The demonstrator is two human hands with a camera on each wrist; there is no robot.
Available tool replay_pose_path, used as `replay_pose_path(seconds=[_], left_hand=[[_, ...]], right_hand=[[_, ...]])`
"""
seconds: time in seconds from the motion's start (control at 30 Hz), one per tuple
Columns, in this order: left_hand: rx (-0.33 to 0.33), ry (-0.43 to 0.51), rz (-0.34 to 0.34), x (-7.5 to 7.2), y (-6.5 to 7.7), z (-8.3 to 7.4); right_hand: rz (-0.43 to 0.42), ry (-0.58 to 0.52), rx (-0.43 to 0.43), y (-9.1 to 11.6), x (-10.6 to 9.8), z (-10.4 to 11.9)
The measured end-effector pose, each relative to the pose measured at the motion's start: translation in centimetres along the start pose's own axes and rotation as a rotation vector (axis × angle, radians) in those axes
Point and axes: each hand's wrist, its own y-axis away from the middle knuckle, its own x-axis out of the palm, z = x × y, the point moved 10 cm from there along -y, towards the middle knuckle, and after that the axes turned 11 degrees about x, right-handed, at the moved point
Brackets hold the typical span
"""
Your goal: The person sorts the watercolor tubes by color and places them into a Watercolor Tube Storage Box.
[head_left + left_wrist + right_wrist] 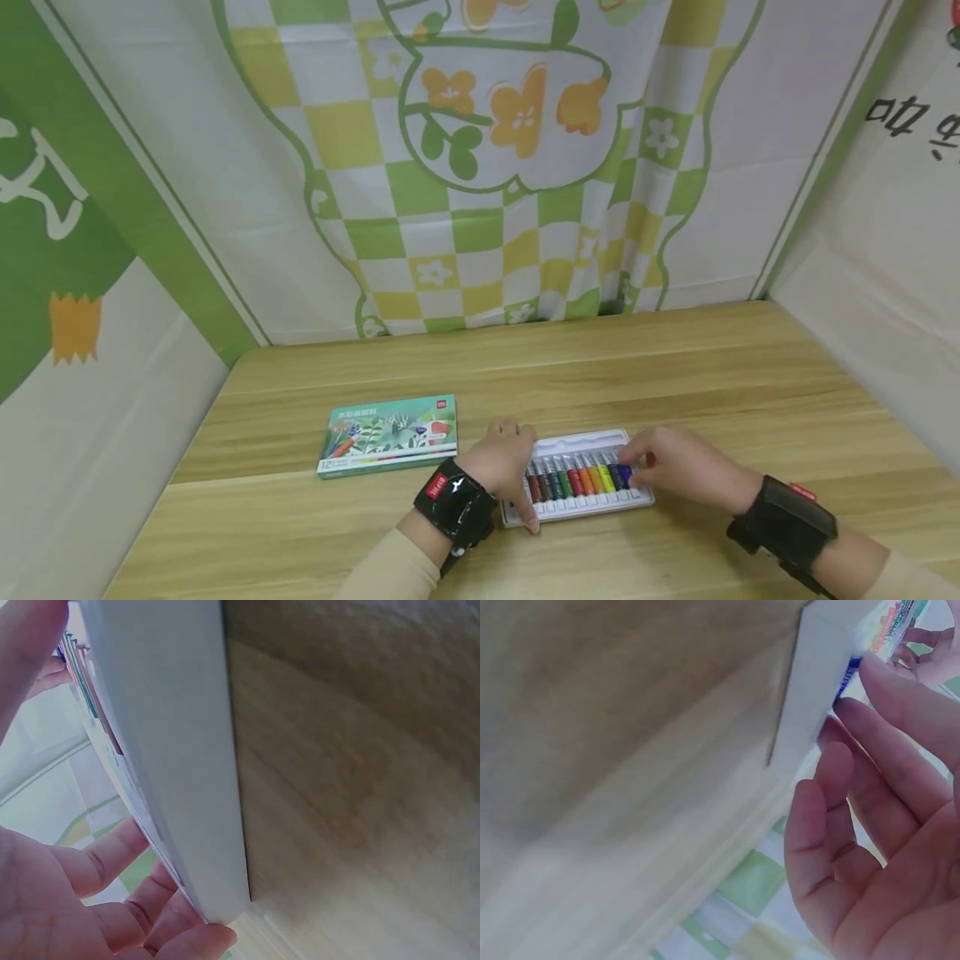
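Observation:
A white tray (592,512) lies on the table, holding a row of paint tubes (576,482) with coloured labels running from brown through green, red and yellow to violet. My left hand (504,461) grips the tray's left end, thumb at the near edge and fingers at the far side; the left wrist view shows fingertips against the tray's white side wall (172,765). At the right end, my right hand (686,467) pinches the violet-blue paint tube (847,679) between thumb and forefinger. Its other fingers are bent beside the tray in the right wrist view.
A flat green box (390,437) with printed plants lies to the left of the tray. The wooden table (525,367) meets a checked curtain (480,242) at the back, with fabric walls on both sides.

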Motion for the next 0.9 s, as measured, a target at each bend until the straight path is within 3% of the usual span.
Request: replay_pose_path(seconds=[0.27,0.6,0.7,0.9], left_hand=[[-0.001,-0.008,-0.003,-0.1,0.1,0.0],[-0.002,0.011,-0.013,0.1,0.2,0.1],[0.003,0.02,-0.019,0.1,0.3,0.1],[0.028,0.013,-0.028,0.0,0.1,0.2]], right_hand=[[-0.008,0.133,-0.02,-0.3,0.3,1.2],[0.008,0.093,-0.031,-0.3,0.0,1.1],[0.004,0.078,-0.085,0.0,-0.1,1.5],[0.051,0.156,-0.198,0.8,0.6,2.5]])
